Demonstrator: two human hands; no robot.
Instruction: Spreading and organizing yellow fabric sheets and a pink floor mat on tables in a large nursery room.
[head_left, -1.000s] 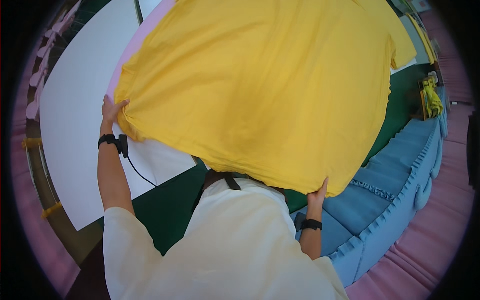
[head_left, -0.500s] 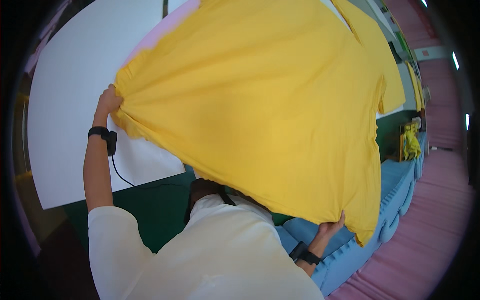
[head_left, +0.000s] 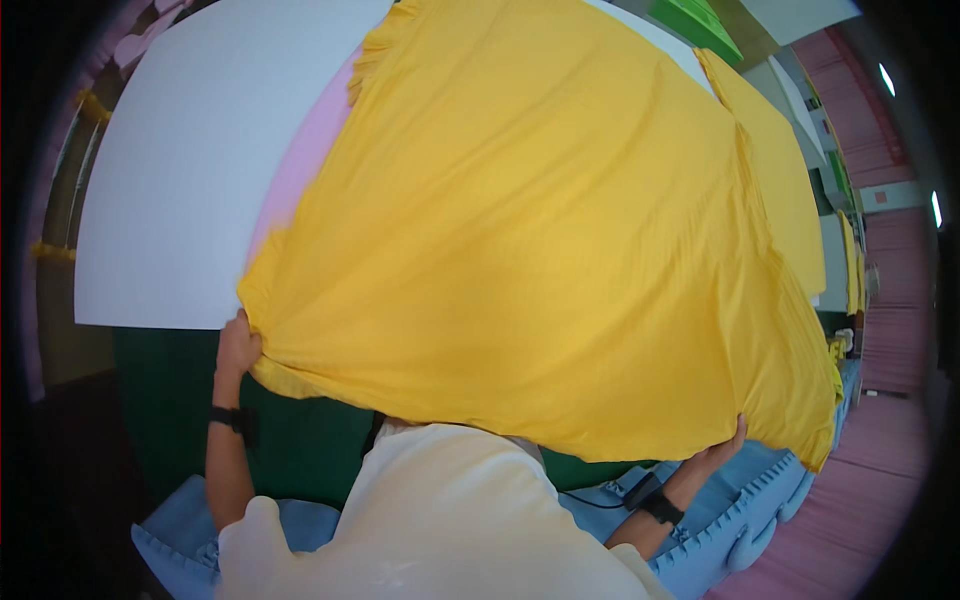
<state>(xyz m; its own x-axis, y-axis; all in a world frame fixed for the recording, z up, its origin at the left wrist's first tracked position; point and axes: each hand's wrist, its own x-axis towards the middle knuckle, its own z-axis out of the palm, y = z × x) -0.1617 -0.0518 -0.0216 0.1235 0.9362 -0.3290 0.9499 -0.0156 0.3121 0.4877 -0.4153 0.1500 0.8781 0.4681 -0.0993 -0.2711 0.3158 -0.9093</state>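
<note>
A wide yellow cloth (head_left: 520, 240) with a gathered edge is stretched across the middle of the view, wrinkled in long folds. My left hand (head_left: 240, 345) grips its near left corner, which is bunched in the fingers. On the right, my right hand (head_left: 718, 452) has the near edge of the cloth pinched, with part of the fingers hidden under the fabric. The far part of the cloth lies over a white table (head_left: 180, 180). A strip of pink fabric (head_left: 305, 160) shows along the cloth's left edge.
Blue padded seating (head_left: 745, 500) stands at the lower right, and another blue cushion (head_left: 185, 530) is at the lower left. The floor (head_left: 150, 400) is dark green. A bright green object (head_left: 697, 25) lies at the far side. Pink curtains (head_left: 895, 320) hang on the right.
Both hands have come nearer to my body, the left one most, drawing the yellow cloth toward me. Its near edge now runs more level, and more of the pink strip shows.
</note>
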